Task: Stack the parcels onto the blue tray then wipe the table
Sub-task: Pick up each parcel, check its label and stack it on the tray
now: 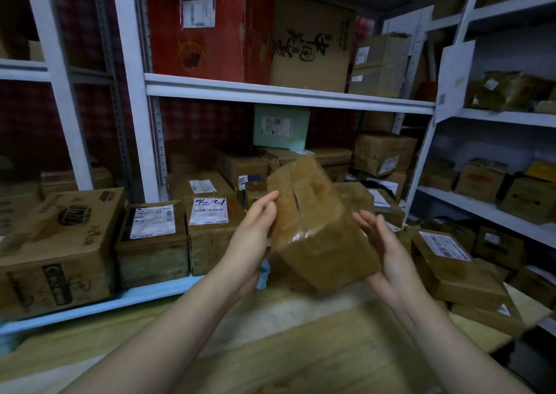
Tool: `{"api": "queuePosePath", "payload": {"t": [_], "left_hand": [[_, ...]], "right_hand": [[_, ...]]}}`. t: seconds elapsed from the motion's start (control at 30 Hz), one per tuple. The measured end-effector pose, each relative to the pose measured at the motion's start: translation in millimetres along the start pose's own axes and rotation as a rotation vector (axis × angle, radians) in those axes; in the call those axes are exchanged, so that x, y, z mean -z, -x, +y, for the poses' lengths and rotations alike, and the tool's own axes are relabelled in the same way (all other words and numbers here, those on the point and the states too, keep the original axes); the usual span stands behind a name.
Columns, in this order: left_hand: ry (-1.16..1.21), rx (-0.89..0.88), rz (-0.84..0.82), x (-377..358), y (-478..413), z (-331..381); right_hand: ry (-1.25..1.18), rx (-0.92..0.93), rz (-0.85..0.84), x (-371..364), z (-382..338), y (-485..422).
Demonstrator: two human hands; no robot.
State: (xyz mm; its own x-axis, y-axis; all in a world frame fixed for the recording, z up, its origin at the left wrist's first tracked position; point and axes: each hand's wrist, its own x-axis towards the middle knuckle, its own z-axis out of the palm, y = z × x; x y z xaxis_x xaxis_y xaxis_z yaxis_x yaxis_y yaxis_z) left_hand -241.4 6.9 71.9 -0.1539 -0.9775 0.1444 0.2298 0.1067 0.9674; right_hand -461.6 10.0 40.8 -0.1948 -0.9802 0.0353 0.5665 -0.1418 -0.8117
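I hold a brown cardboard parcel [316,222], wrapped in clear tape, tilted in the air above the wooden table [301,348]. My left hand [255,237] presses its left side with the fingers stretched upward. My right hand [388,255] cups its lower right side. A small patch of something light blue [264,273] shows just behind my left wrist; I cannot tell whether it is the tray. Two flat labelled parcels [457,267] lie stacked at the table's right end.
White metal shelving [270,92] full of cardboard boxes stands close behind the table and along the right wall. Labelled boxes [207,231] crowd the lowest shelf at table height. A dark gap lies beyond the table's right corner.
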Motion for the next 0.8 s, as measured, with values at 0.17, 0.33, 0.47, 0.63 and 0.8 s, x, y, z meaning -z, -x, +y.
{"api": "queuePosePath", "payload": {"t": [0.17, 0.33, 0.47, 0.63, 0.8], "left_hand": [[0.009, -0.079, -0.047, 3.2, 2.0, 5.4], [-0.019, -0.190, 0.000, 7.4, 5.2, 12.3], [-0.006, -0.211, -0.050, 16.3, 9.1, 19.5], [-0.063, -0.285, -0.084, 30.7, 14.1, 29.4], [-0.219, -0.375, -0.088, 45.7, 10.4, 32.1]], "right_hand": [[0.201, 0.016, -0.128, -12.9, -2.0, 5.4], [0.293, 0.057, -0.249, -32.4, -2.0, 7.4], [0.263, 0.040, -0.367, -48.2, 3.3, 6.2], [0.169, -0.020, -0.428, -67.2, 8.3, -1.8], [0.028, -0.135, -0.469, -82.0, 9.4, -2.7]]}}
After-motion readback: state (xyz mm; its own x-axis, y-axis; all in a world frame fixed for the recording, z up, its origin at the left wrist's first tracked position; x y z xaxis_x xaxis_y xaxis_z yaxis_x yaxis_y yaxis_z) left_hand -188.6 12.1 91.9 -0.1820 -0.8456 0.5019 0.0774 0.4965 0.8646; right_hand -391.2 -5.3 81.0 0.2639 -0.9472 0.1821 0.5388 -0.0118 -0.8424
